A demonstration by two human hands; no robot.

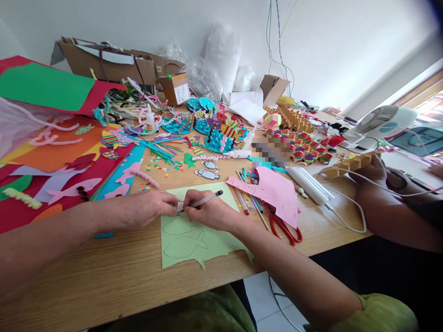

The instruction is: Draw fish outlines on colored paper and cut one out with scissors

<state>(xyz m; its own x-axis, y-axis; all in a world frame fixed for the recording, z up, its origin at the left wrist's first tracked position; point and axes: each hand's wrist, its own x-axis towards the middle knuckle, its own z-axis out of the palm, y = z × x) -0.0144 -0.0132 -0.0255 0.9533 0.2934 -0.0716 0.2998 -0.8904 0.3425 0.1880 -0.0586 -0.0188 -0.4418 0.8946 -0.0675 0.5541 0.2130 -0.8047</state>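
Observation:
A light green sheet (218,242) with fish outlines drawn on it lies on the wooden table (114,281) in front of me. My right hand (204,210) grips a pen (209,198), its dark cap end pointing up to the right. Close beside it, my left hand (152,208) rests at the sheet's upper left, fingers pressed on a small piece that is mostly hidden between the hands. The sheet's lower edge is cut unevenly. Two fish cutouts (206,174) lie just beyond the sheet.
Red-handled scissors (285,230) lie partly under pink paper (277,193) on the right. Beyond is a white power strip (310,185) with a cable. Coloured sheets (83,180) fill the left. Another person's hand (372,170) holds a yellow carton strip at the right.

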